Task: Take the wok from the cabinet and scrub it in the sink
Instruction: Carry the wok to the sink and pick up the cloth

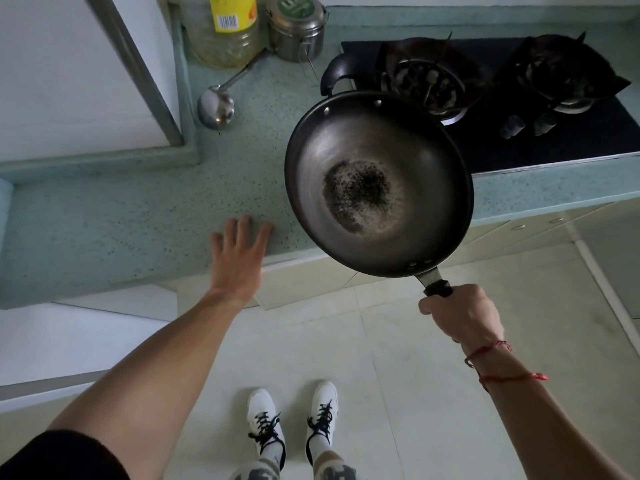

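The wok (377, 181) is held up over the front edge of the green speckled table (138, 209), just off centre toward 1 o'clock, its open side facing up and a dark burnt patch in its bottom. Its long handle points to 5 o'clock, where the right hand (460, 317) grips it, fingers (429, 306) curled tight round the black grip; a red string bracelet (491, 355) circles that wrist. The left hand (239, 258) reaches toward the table edge at the wok's 8 o'clock, fingers (265, 233) straight and spread, holding nothing. A black gas stove (554, 133) lies at 2 o'clock, partly behind the wok's far rim. A steel ladle (216, 107) rests on the table at 11 o'clock, with a yellow-labelled jar (228, 32) and a metal canister (298, 29) beyond it
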`<state>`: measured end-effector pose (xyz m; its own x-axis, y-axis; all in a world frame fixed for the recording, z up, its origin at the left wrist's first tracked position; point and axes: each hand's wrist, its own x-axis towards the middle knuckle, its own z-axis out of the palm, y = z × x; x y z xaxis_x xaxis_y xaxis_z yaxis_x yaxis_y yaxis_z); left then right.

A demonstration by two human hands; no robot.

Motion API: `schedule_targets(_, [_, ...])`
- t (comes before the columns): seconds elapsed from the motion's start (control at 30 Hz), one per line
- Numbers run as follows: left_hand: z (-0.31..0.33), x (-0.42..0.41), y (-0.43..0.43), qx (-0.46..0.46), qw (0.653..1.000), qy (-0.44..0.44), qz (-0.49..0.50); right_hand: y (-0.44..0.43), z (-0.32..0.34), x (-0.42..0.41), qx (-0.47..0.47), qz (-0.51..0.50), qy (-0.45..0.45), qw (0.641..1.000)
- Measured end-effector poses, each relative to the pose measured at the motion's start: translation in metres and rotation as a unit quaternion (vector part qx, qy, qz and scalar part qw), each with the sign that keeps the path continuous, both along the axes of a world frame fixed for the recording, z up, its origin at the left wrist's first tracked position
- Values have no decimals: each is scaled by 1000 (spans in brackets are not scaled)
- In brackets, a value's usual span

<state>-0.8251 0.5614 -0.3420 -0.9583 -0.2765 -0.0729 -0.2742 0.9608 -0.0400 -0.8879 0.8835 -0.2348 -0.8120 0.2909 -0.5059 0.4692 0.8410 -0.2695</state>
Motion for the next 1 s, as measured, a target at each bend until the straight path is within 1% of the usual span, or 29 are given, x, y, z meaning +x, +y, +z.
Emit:
schedule_targets(0.07, [3, -3, 2, -5, 1000, 6, 8, 0, -2, -1, -3, 2, -1, 1000])
schedule_targets(0.23, [5, -5, 11, -35, 999, -9, 25, 5, -3, 0, 3, 23, 1, 1000])
schedule_targets(0.43, [11, -2, 7, -8, 1000, -10, 26, 18, 6, -1, 26, 44, 4, 999])
schedule_targets(0.53, [18, 1, 10, 25, 999, -30, 19, 29, 11, 0, 28, 47, 1, 999])
schedule_targets(0.6, [30, -2, 13, 46, 998, -27, 26, 37, 16, 0, 30, 48, 5, 998])
schedule_targets(0.7, [52, -16, 17, 98, 993, 3, 64, 50, 24, 1, 31, 50, 9, 998])
schedule_targets(0.77, [69, -31, 21, 142, 985, 44, 88, 59, 30, 2, 39, 52, 16, 998])
schedule_targets(0.83, [89, -51, 26, 194, 968, 99, 128, 70, 36, 4, 47, 55, 25, 997])
schedule_targets(0.9, [112, -78, 32, 253, 940, 150, 175, 80, 42, 4, 55, 57, 31, 996])
schedule_targets(0.93, [125, -93, 36, 277, 927, 167, 190, 85, 47, 5, 59, 56, 34, 996])
schedule_targets(1.0, [153, -121, 49, 312, 913, 182, 192, 96, 54, 6, 66, 56, 39, 996])
